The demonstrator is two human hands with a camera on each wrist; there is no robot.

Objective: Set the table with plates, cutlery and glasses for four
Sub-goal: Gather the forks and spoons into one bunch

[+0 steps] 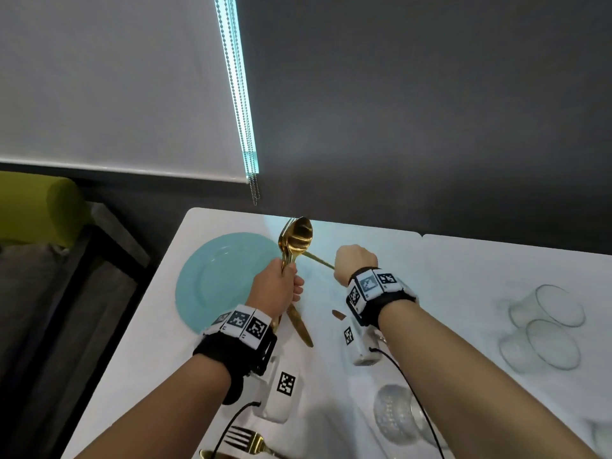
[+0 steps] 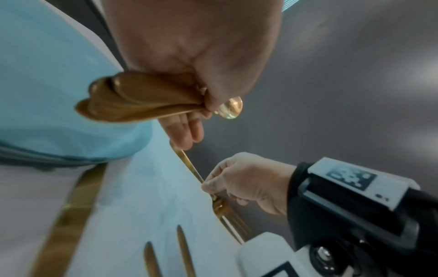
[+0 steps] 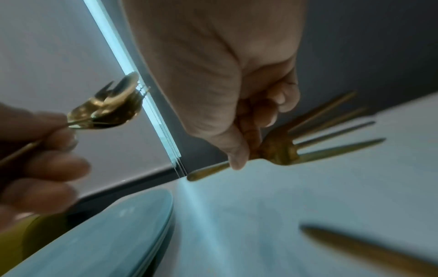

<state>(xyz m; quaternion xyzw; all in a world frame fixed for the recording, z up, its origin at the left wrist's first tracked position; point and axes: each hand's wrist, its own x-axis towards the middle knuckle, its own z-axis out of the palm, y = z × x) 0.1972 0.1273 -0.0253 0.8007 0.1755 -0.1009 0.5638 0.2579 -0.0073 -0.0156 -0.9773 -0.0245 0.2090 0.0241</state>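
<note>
My left hand (image 1: 284,283) grips a bundle of gold cutlery (image 1: 298,238) upright beside the light blue plate (image 1: 218,279), spoon bowl and fork tines on top. The bundled handles (image 2: 132,101) stick out below my fist in the left wrist view. My right hand (image 1: 344,270), just right of the bundle, pinches a single gold fork (image 3: 282,150) by its neck, low over the white table (image 1: 463,279). The fork's handle (image 1: 319,259) points left toward the bundle. Whether the fork touches the table I cannot tell.
A gold knife (image 1: 299,324) lies right of the plate, and another knife tip (image 1: 338,314) shows by my right wrist. Two clear glasses (image 1: 546,308) stand at the right, a third (image 1: 397,412) nearer. Another fork (image 1: 245,438) lies at the near edge. A green chair (image 1: 39,207) stands at the left.
</note>
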